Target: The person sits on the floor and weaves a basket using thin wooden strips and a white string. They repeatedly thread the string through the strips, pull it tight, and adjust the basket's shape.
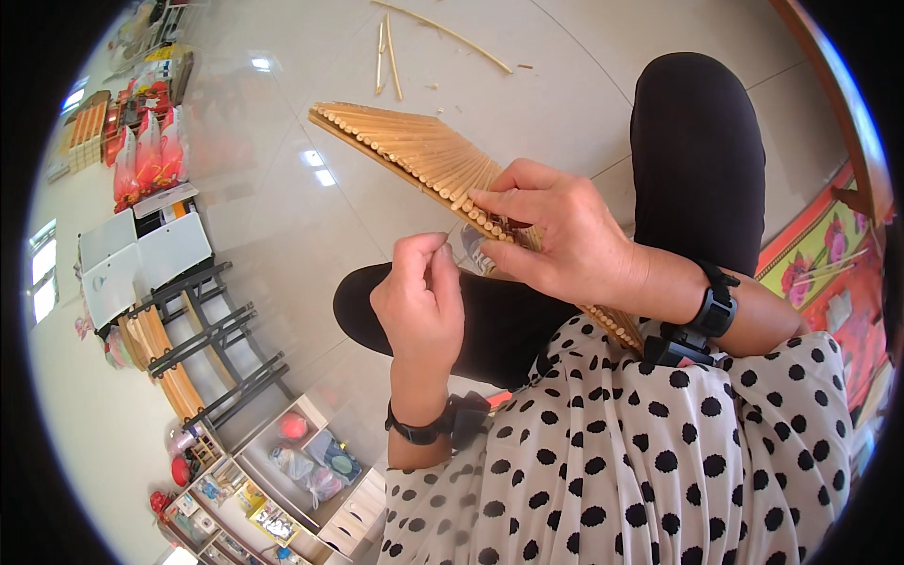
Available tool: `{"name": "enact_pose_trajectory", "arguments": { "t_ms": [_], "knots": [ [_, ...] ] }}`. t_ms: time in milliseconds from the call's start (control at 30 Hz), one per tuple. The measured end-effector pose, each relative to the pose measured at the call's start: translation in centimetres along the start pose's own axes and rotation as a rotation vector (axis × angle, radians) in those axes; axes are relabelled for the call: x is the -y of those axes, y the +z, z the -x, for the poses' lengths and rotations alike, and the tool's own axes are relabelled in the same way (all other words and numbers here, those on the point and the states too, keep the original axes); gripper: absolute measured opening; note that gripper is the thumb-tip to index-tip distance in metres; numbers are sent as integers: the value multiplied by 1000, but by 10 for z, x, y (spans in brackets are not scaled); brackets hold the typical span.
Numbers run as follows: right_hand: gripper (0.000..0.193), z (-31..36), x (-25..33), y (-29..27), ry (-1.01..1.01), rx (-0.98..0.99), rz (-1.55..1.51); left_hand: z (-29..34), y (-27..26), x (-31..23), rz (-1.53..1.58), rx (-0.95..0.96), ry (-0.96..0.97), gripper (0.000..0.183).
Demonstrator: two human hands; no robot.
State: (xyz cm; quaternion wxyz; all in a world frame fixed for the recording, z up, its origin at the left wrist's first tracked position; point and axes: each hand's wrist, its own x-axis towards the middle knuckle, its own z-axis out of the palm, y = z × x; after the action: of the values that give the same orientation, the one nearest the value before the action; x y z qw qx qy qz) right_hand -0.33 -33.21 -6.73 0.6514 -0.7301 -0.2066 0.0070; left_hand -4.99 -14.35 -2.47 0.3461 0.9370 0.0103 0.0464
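A panel of straw-coloured stalks [424, 143], laid side by side with their round cut ends in a row, slants from the upper left down toward my lap. My right hand [586, 243] grips its edge, thumb on one side and fingers on the other. Left of that edge and apart from it, my left hand [421, 299] is raised with thumb and fingers pinched together. Whatever the pinch holds, if anything, is too small to make out. Part of the panel passes behind my right hand and forearm and shows again by my shirt.
Loose stalk pieces [452, 36] lie on the tiled floor [546, 104] ahead. At the left stand a black metal frame [202, 344], white boxes [174, 250] and a shelf unit [282, 443] with bagged items. A red floral cloth [829, 254] is at the right, beside a wooden edge [852, 122].
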Motion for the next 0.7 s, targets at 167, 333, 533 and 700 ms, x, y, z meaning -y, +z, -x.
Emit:
{"name": "enact_pose_trajectory", "arguments": {
  "t_ms": [167, 333, 533, 700],
  "knots": [
    [42, 2, 0, -4, -1, -1, 16, -2, 5, 1, 25, -3, 23, 7],
    [42, 3, -2, -5, -33, -23, 13, -5, 4, -2, 46, 2, 25, 7],
    [42, 1, 2, -7, 0, -16, 18, -10, 5, -5, 48, 10, 39, 7],
    [41, 1, 3, -7, 11, -20, 7, -14, 10, -10, 84, -11, 33, 7]
  ]
}}
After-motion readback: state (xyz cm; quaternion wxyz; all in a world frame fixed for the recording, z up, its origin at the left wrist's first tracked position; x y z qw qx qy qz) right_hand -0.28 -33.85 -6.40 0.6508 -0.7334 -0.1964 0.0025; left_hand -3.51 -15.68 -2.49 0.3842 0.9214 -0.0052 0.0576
